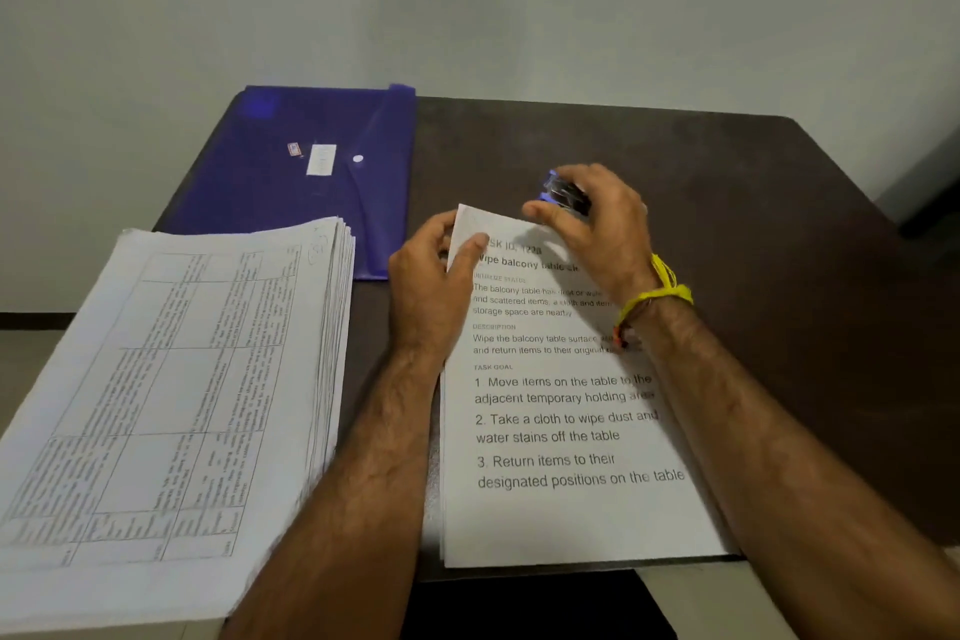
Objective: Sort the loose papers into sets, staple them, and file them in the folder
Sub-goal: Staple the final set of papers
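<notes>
On the left of the bench [675, 161] a thick stack [171, 379] of printed sheets is lying flat, hanging a little over the near edge; it looks heavy as a whole but loose, so sheets would likely slide apart unless lifted from underneath. Behind it the blue folder [291, 172] is lying flat against the wall, its flap seemingly snapped shut; thin, slick plastic, probably floppy if picked up by one corner. Further right, the left hand [431, 286] is pinching the top left corner of a thin set [561, 431], curling it up off the bench. That paper is light and limp, so the corner is the sensible place to hold while stapling. The right hand [597, 224] is gripping a small stapler [563, 192] just beside that corner, hard and easy to clamp.
</notes>
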